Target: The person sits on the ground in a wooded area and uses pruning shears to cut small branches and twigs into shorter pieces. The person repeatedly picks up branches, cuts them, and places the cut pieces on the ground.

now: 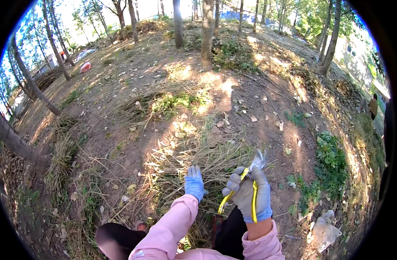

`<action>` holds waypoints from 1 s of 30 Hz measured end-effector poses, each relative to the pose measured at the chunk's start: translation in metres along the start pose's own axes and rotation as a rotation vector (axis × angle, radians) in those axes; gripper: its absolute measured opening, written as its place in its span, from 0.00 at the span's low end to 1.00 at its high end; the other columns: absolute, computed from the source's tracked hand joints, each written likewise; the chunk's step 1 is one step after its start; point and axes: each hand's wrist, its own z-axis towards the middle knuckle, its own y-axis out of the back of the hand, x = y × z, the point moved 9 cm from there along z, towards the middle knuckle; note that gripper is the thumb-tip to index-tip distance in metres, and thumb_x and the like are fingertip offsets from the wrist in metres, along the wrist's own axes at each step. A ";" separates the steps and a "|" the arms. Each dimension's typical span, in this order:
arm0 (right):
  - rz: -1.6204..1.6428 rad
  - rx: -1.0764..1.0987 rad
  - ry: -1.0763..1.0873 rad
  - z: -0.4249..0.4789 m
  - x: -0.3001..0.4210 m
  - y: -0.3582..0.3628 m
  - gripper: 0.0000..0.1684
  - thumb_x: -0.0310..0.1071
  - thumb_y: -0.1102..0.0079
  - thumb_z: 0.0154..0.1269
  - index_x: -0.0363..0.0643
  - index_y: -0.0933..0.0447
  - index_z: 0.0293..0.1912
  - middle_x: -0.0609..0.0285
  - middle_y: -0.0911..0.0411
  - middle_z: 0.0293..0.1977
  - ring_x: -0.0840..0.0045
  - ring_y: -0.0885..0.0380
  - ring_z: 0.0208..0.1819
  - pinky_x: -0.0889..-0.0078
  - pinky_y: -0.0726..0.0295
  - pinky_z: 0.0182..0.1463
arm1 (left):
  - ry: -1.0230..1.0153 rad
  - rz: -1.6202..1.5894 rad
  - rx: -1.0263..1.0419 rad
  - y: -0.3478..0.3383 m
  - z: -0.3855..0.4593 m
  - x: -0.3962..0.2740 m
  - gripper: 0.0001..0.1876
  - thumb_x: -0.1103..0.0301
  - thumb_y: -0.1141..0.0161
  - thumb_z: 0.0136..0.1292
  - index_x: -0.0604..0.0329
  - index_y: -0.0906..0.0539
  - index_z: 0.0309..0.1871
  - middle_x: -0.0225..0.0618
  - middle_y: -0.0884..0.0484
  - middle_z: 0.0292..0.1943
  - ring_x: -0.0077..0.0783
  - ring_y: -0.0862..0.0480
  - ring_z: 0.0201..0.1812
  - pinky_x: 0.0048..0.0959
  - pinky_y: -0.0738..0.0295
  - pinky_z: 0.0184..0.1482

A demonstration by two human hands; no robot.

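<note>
Pruning shears [255, 195] with yellow handles and a coil spring are gripped in my gloved right hand [252, 191]. Their metal blades point up and away from me, apparently parted but blurred. Flat on a heap of cut dry grass stalks [218, 162] rests my left hand [194, 182], in a blue and grey work glove. Its fingers point forward and lie close together; whether it pinches any stalks cannot be made out. The heap lies on bare soil just in front of my knees, and my forearms cover its near side.
Green leafy plants [331, 165] and a crumpled translucent plastic bag [325, 230] lie to the right. More cut grass [60, 156] is piled at the left beside a leaning tree trunk [18, 146]. Ahead stands another trunk [207, 35]. A person [373, 106] is far right.
</note>
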 end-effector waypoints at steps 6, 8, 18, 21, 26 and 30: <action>-0.006 0.017 0.012 -0.001 0.013 -0.003 0.22 0.54 0.54 0.71 0.45 0.25 0.44 0.63 0.30 0.30 0.73 0.29 0.32 0.60 0.28 0.43 | -0.379 0.118 -0.264 0.015 0.026 -0.005 0.30 0.72 0.56 0.63 0.58 0.41 0.71 0.36 0.33 0.67 0.38 0.35 0.68 0.41 0.40 0.64; 0.013 -0.006 -0.009 -0.002 0.014 -0.004 0.22 0.54 0.54 0.71 0.44 0.25 0.45 0.63 0.30 0.30 0.72 0.29 0.33 0.59 0.27 0.44 | -0.552 0.151 -0.242 0.027 0.034 -0.008 0.31 0.72 0.55 0.63 0.56 0.42 0.72 0.35 0.33 0.68 0.38 0.36 0.70 0.41 0.40 0.65; 0.006 -0.094 -0.025 0.009 -0.005 0.007 0.26 0.57 0.55 0.70 0.43 0.29 0.48 0.63 0.31 0.31 0.71 0.29 0.35 0.57 0.28 0.47 | -0.325 -0.176 0.014 -0.042 0.064 -0.001 0.40 0.49 0.44 0.63 0.57 0.45 0.73 0.42 0.43 0.73 0.43 0.47 0.75 0.49 0.60 0.74; -0.056 -0.185 -0.079 0.015 -0.020 0.013 0.27 0.57 0.55 0.70 0.42 0.29 0.48 0.62 0.30 0.32 0.71 0.29 0.35 0.56 0.28 0.48 | -0.412 -0.197 0.040 -0.066 0.040 -0.019 0.47 0.43 0.40 0.58 0.57 0.48 0.74 0.45 0.47 0.74 0.46 0.51 0.75 0.49 0.63 0.74; -0.093 -0.180 -0.097 0.020 -0.036 0.006 0.28 0.57 0.55 0.70 0.41 0.29 0.50 0.60 0.29 0.34 0.70 0.28 0.37 0.56 0.27 0.49 | -0.424 -0.111 0.126 -0.078 0.051 -0.014 0.53 0.38 0.40 0.56 0.59 0.53 0.75 0.45 0.52 0.75 0.48 0.54 0.76 0.51 0.65 0.74; -0.131 -0.156 -0.092 0.015 -0.039 0.003 0.28 0.57 0.55 0.70 0.41 0.28 0.50 0.59 0.29 0.35 0.68 0.26 0.38 0.55 0.26 0.51 | -0.415 -0.170 0.140 -0.067 0.059 -0.012 0.54 0.38 0.38 0.53 0.60 0.51 0.74 0.48 0.50 0.74 0.48 0.52 0.76 0.50 0.62 0.74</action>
